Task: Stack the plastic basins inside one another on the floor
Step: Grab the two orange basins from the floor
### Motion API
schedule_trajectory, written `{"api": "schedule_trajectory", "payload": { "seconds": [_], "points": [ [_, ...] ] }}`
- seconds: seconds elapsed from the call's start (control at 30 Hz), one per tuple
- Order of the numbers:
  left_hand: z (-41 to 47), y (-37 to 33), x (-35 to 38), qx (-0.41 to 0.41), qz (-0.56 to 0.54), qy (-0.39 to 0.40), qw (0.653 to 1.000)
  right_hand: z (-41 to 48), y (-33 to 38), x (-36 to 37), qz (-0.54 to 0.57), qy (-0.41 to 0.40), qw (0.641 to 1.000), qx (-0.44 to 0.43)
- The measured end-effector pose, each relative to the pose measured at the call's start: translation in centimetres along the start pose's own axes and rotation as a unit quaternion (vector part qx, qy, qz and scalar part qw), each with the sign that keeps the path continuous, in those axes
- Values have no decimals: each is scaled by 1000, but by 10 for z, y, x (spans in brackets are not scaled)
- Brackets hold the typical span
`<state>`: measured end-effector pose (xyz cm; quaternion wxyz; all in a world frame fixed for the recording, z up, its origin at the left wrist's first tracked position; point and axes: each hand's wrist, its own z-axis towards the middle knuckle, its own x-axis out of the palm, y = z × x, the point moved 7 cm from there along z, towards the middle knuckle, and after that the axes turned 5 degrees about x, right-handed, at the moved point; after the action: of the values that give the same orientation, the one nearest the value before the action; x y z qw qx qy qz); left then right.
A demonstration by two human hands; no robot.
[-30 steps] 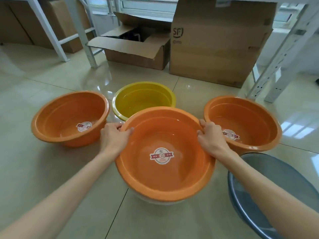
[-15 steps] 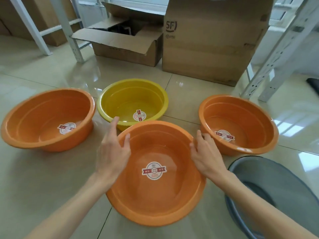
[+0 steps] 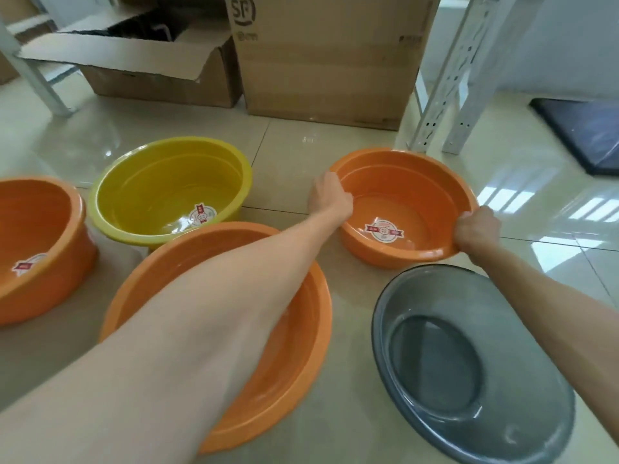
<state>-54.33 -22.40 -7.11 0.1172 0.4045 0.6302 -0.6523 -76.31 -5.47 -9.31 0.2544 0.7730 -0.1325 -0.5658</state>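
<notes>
Nearest, at the lower right, a grey translucent basin sat on the tiled floor, empty. Just left of it lay a large orange basin, its bowl largely hidden by the left forearm reaching across it. At the left edge a second orange basin stood partly out of frame, with a round label on its bottom. Beyond the large one, close to its far rim, sat a yellow basin with a round label inside.

Farther off and to the right was a smaller orange basin, also labelled inside. Both hands gripped its rim: the left hand was curled over the left edge, fingers folded into the bowl, and the right hand was clenched on the near right edge. Whether that basin rested on the floor or was lifted could not be told.

At the far side stood an open cardboard box on the left, a tall closed cardboard box printed "SF" beside it, white perforated metal rack legs to the right, and a dark mat at the far right.
</notes>
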Motion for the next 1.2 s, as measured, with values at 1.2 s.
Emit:
{"api": "schedule_trajectory", "payload": {
  "seconds": [1.2],
  "points": [
    [-247,237,-178,-186,-80,-160,966,-287,27,90,-182,84,946,-255]
  ]
}}
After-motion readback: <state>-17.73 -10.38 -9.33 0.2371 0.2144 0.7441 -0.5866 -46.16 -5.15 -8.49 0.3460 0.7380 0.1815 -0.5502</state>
